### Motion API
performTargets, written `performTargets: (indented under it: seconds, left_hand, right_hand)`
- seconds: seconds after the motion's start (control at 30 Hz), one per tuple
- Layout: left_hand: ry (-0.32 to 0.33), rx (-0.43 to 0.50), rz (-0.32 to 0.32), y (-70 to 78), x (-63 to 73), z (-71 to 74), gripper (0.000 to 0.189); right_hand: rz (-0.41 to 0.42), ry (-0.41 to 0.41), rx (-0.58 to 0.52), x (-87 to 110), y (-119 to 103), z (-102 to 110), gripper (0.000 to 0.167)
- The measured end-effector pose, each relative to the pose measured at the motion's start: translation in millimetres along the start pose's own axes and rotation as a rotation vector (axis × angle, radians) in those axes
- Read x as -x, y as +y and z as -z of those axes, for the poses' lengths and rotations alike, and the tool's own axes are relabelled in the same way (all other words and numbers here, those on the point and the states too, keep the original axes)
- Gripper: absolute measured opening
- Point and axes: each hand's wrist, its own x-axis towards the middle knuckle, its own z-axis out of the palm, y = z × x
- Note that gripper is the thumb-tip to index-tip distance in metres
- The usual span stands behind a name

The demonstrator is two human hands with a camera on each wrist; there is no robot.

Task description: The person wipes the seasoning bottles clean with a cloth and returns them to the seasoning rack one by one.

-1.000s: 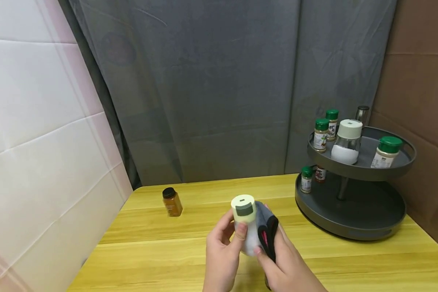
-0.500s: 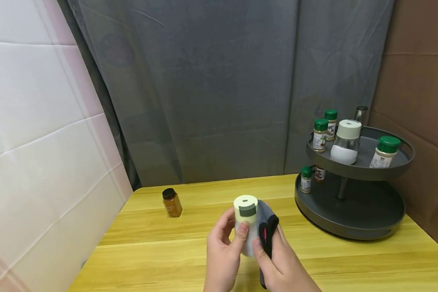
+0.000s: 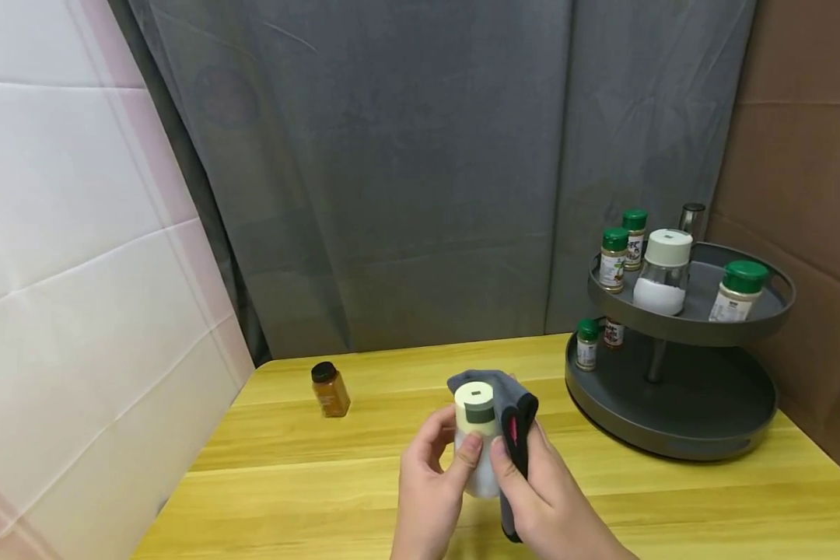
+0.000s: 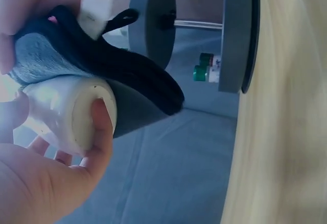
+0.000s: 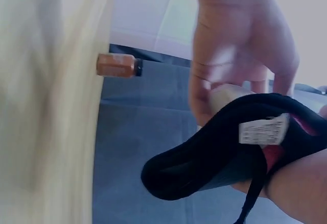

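A seasoning jar (image 3: 474, 398) with a cream lid and a grey-green flap is held upright over the wooden table in the head view. My left hand (image 3: 428, 488) grips its left side, thumb at the front; the left wrist view shows a finger curled under the jar's base (image 4: 88, 118). Against the jar's right side my right hand (image 3: 547, 494) holds a folded grey cloth (image 3: 509, 400) with black edging, its thumb at the jar's front. One flap of the cloth stands behind the lid. A white label (image 5: 263, 130) hangs on the cloth in the right wrist view.
A brown spice bottle (image 3: 330, 393) with a black cap stands at the back left of the table (image 3: 287, 498). On the right, a dark two-tier turntable (image 3: 679, 420) bears several green-capped spice bottles and a larger jar (image 3: 661, 280) of white contents. Grey curtain (image 3: 406, 194) hangs behind.
The cloth has slid from the jar's right side round behind its lid, pushed by my right hand. The jar and both hands have shifted slightly right and toward me.
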Motion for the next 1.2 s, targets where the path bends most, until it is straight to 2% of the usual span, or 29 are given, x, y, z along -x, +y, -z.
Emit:
performTargets:
  seconds: [0.17,0.27,0.5,0.7,0.9,1.0,1.1,1.2]
  left_hand:
    - [0.048,0.02,-0.025,2.6,-3.4,2.0,0.036]
    - [0.046,0.024,-0.036,2.9,-4.2,3.3,0.035]
    - [-0.057,-0.008,-0.004,-0.9,-3.1,1.6,0.034]
    - [0.003,0.011,-0.006,-0.9,-1.9,-2.2,0.034]
    - [0.045,0.025,-0.011,0.5,-4.7,-0.8,0.035]
    - [0.042,-0.003,0.004,-0.7,-5.0,-0.3,0.034]
    - [0.024,-0.025,0.024,-3.1,-4.5,-1.4,0.034]
    - [0.032,-0.026,0.033,-4.6,-3.6,-3.2,0.034]
  right_hand:
    - [-0.047,-0.045,-0.021,0.4,8.0,-4.7,0.068]
    - [-0.062,-0.057,-0.034,0.8,11.5,-5.2,0.069]
    - [0.016,0.013,-0.016,1.6,0.2,0.1,0.067]
    - [0.042,0.007,0.025,0.4,2.4,-7.4,0.071]
    - [-0.067,-0.036,0.027,-1.6,8.0,-8.3,0.072]
    - [-0.128,-0.018,-0.012,-4.5,5.2,-5.0,0.066]
    - [-0.122,0.035,-0.045,-7.2,0.5,-4.2,0.058]
    - [-0.089,0.071,-0.036,-7.6,-1.3,-8.0,0.057]
